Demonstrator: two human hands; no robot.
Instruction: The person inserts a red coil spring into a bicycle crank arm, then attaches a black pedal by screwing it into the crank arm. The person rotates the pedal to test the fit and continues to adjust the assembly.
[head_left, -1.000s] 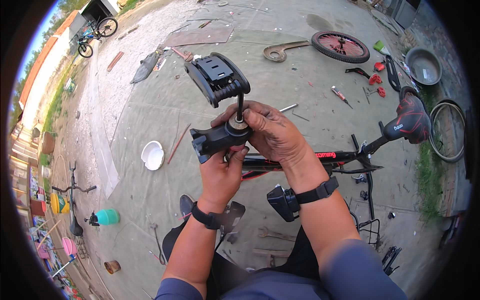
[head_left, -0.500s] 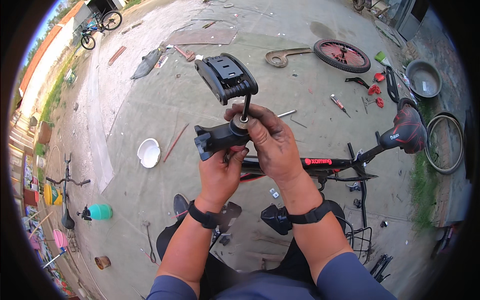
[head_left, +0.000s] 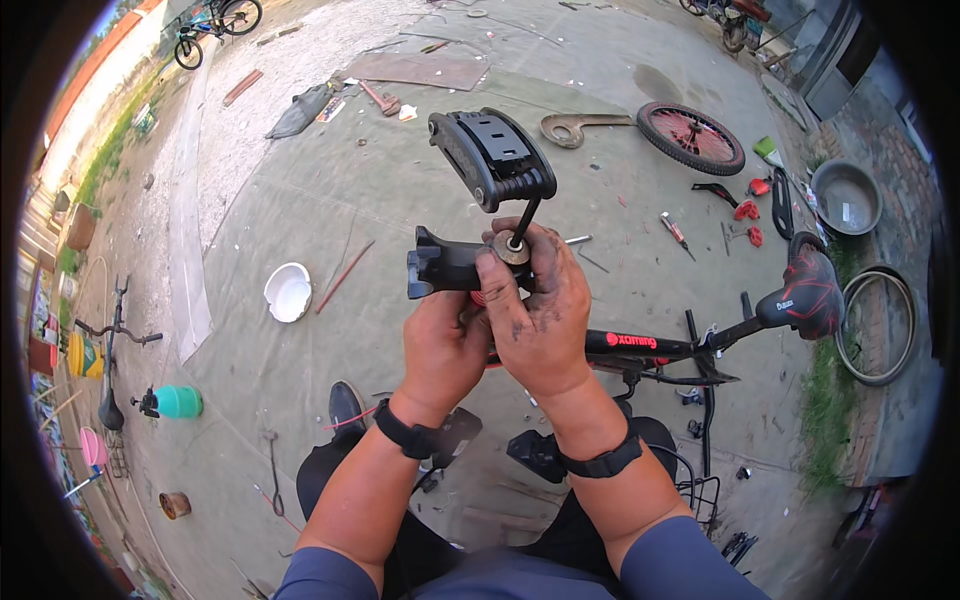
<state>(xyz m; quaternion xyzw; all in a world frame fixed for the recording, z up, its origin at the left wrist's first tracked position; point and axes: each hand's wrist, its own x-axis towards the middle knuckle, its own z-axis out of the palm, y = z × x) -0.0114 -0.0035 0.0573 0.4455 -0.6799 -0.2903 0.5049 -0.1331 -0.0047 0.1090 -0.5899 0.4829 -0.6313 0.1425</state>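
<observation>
A black folding multi-tool (head_left: 495, 160) stands tilted above a black bicycle stem (head_left: 450, 265), one hex key extended down into the round metal cap (head_left: 513, 250) on the stem's top. My right hand (head_left: 545, 325) is closed around that cap, thumb in front and fingers behind. Below the stem, my left hand (head_left: 440, 345) is closed at the stem's underside, its fingers mostly hidden. A red part shows between my hands. Neither hand touches the multi-tool's body. The black bicycle frame (head_left: 640, 343) stretches right from behind my right hand to a black-and-red saddle (head_left: 800, 295).
A red-rimmed wheel (head_left: 690, 138), a large wrench (head_left: 580, 125) and a grey basin (head_left: 846, 195) lie toward the far right. A white bowl (head_left: 289, 291) and a teal container (head_left: 180, 402) sit left. A screwdriver (head_left: 675, 230) and red parts lie on the ground at right.
My hands, the stem and the multi-tool have shifted right in view. The multi-tool's hex key leans more to the right, and my right thumb lies further left over the cap.
</observation>
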